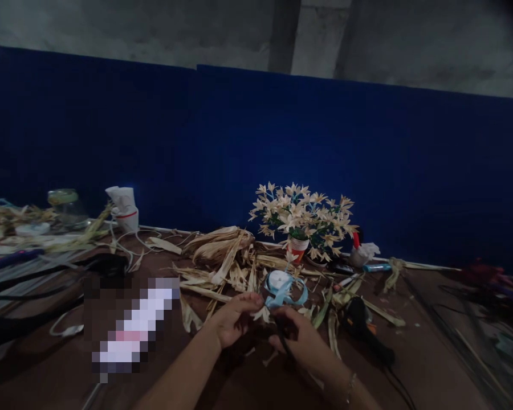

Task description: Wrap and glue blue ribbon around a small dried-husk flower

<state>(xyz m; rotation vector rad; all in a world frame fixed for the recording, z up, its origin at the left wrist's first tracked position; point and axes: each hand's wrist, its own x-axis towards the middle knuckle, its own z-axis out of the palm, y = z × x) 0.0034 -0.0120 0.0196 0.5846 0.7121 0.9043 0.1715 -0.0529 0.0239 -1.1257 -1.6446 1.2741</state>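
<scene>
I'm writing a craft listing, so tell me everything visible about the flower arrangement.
The flower arrangement is bushy, with cream, starlike blooms, pointed, papery-looking petals and green among them. It stands upright in an orange-red and white cup, before the blue panel. Neither the left hand nor right hand touches it; contact with the husks is unclear.
</scene>
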